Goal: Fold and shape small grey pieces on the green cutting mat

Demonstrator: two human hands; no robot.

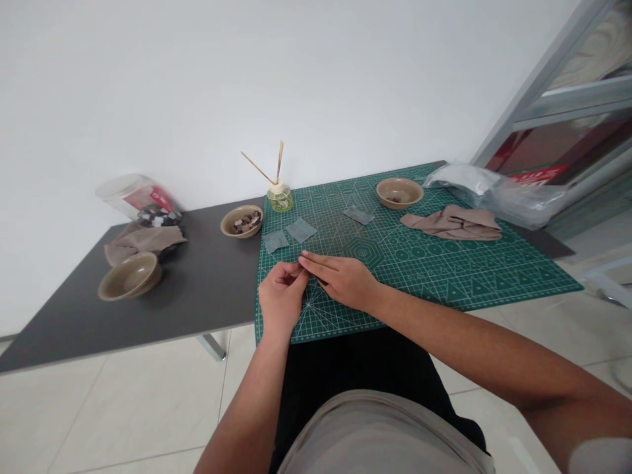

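Both my hands meet over the near left part of a green cutting mat (444, 263). My left hand (280, 299) is curled, fingertips pinched against something too small to make out. My right hand (340, 280) lies beside it with fingers stretched out and pressed together, their tips touching the left fingertips. Just beyond the hands lie two small grey fabric squares (289, 236), and a third grey square (359, 214) sits farther back on the mat.
A dark grey table (197, 296) carries a tan bowl of small pieces (241, 220), an empty tan bowl (129, 276), another bowl (399, 192), a reed diffuser (280, 195), beige cloth (454, 222), a tipped plastic jar (138, 201) and plastic bags (498, 187).
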